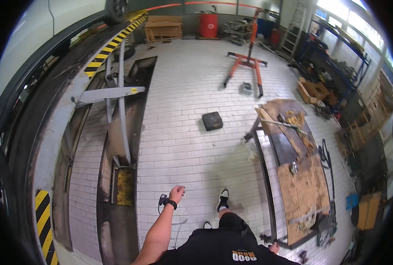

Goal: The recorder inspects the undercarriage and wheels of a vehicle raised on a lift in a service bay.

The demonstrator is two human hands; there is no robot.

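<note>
My left hand (177, 193) is out in front over the tiled floor, its fingers curled in; whether something small sits in them I cannot make out. A dark watch and a small black device (163, 199) are on that wrist. My right hand (274, 248) is low beside my body, mostly hidden, near the lower corner of a metal-framed workbench (303, 189). The bench has a worn wooden top. On it lie a long metal bar (282, 125), a small shiny metal part (294, 168) and some yellowish rags (296, 119).
A black block (212, 121) lies on the floor ahead. Beyond it stands an orange hoist (248, 62). To the left, a vehicle lift (79, 86) with striped edges holds a vehicle beside a sunken floor pit (130, 212). Cardboard boxes (312, 90) and loaded shelves (342, 53) line the right.
</note>
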